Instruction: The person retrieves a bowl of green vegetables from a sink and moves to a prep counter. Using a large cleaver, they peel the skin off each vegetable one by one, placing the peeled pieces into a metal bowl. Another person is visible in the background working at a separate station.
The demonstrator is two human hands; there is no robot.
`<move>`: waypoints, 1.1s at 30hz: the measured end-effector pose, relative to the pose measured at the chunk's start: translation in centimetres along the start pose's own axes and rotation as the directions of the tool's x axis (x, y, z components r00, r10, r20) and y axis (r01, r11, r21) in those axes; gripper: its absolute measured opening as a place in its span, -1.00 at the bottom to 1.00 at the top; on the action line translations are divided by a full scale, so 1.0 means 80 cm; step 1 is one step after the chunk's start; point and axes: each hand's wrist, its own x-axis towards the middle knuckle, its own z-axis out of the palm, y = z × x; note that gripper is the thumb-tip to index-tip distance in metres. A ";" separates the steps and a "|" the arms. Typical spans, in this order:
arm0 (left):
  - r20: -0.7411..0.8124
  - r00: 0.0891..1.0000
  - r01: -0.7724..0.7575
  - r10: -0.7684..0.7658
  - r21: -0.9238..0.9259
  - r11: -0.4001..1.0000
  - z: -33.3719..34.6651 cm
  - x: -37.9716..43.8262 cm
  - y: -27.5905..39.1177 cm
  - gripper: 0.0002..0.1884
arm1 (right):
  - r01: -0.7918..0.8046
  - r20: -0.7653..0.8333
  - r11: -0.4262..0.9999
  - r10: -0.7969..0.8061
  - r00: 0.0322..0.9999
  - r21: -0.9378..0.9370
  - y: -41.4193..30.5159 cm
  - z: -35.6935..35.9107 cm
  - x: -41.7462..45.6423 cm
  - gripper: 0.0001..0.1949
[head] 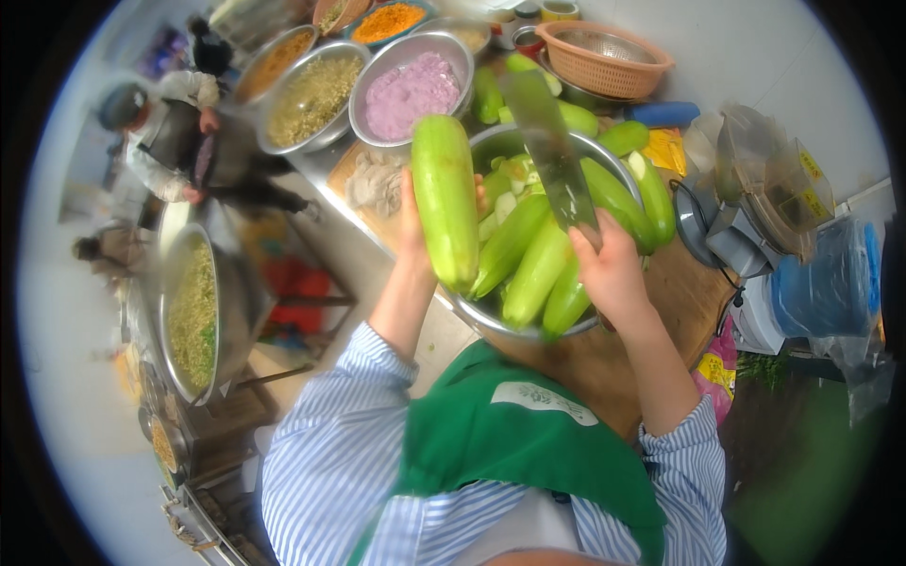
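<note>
A pale green zucchini (444,205) is held upright in my left hand (413,219), whose fingers wrap behind it at the left side of a steel bowl (509,327). My right hand (610,265) grips a broad-bladed kitchen knife (552,152) by its handle, its blade raised over the bowl and slightly blurred. Several whole zucchinis (538,272) and some cut pieces (506,205) fill the bowl, which stands on a wooden board (665,311). More zucchinis (626,138) lie behind and to the right of it.
Behind stand bowls of pink food (410,95) and yellowish chopped food (315,99). A cloth (374,182) lies left. An orange plastic basket (609,60) stands at the back, a plastic-lidded machine (757,191) right. Across the floor, a person (166,141) stands near a large steel bowl (191,311).
</note>
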 end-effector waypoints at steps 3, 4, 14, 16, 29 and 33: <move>0.133 0.991 0.017 -0.016 0.000 1.000 0.003 0.008 -0.003 -0.12 | 0.296 -0.034 0.938 -0.307 0.951 -0.181 -0.004 0.001 -0.003 -0.56; 0.151 0.988 0.026 -0.028 0.013 1.000 -0.002 0.007 -0.001 -0.14 | 0.311 -0.020 0.922 -0.324 0.946 -0.232 -0.006 0.001 -0.005 -0.53; -0.037 0.998 -0.034 0.043 0.210 0.977 -0.012 0.008 -0.012 -0.23 | 0.436 0.183 0.709 -0.407 0.895 -0.555 -0.009 0.019 -0.030 -0.30; -0.102 0.994 -0.023 0.046 0.217 0.976 -0.014 0.008 -0.020 -0.26 | 0.392 0.177 0.699 -0.362 0.915 -0.598 -0.009 0.025 -0.026 -0.24; 0.038 0.987 0.157 -0.159 0.034 0.987 0.013 -0.023 -0.044 -0.30 | 0.240 0.056 0.858 -0.242 0.969 -0.454 -0.001 0.020 0.017 -0.36; -0.038 0.984 0.176 -0.174 0.048 0.983 0.017 -0.026 -0.044 -0.33 | 0.316 0.154 0.747 -0.281 0.947 -0.585 -0.002 0.019 0.000 -0.34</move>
